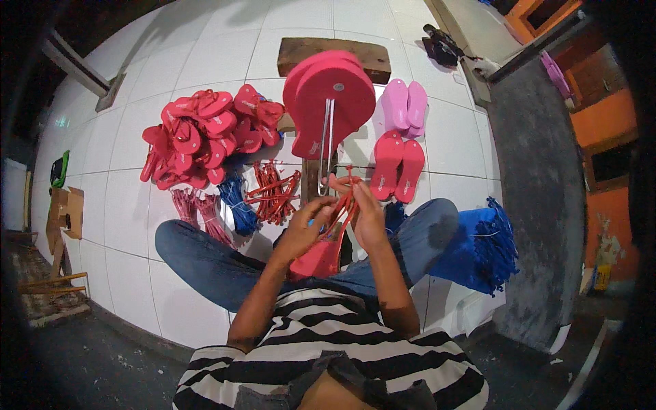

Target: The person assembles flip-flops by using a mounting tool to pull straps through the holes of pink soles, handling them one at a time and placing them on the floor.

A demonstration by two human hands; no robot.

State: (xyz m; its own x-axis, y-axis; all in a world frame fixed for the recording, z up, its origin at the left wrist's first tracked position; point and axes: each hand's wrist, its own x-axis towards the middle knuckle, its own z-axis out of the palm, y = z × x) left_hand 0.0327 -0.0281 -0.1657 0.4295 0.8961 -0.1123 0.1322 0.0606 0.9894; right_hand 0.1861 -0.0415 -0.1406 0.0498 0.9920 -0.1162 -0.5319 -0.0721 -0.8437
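Observation:
In my lap area both hands are closed on a red flip-flop strap (350, 198), its strands running between them. My left hand (307, 222) pinches the lower strands, and my right hand (369, 215) grips nearer the top, fingers bent around it. Below them lies a red flip-flop sole (321, 258), partly covered by my hands and arms. Just beyond my fingers, a long thin silver metal tool (328, 140) stands in front of a stack of large red soles (331, 89). How the tool is held up is hidden.
A heap of red flip-flops (195, 137) lies left. Near my left knee are red straps (273, 195), blue straps (237, 205) and pink straps (212, 219). Pink soles (404, 106) and red soles (398, 166) lie right, blue straps (482, 246) beyond my right knee. A wooden block (376, 60) sits behind.

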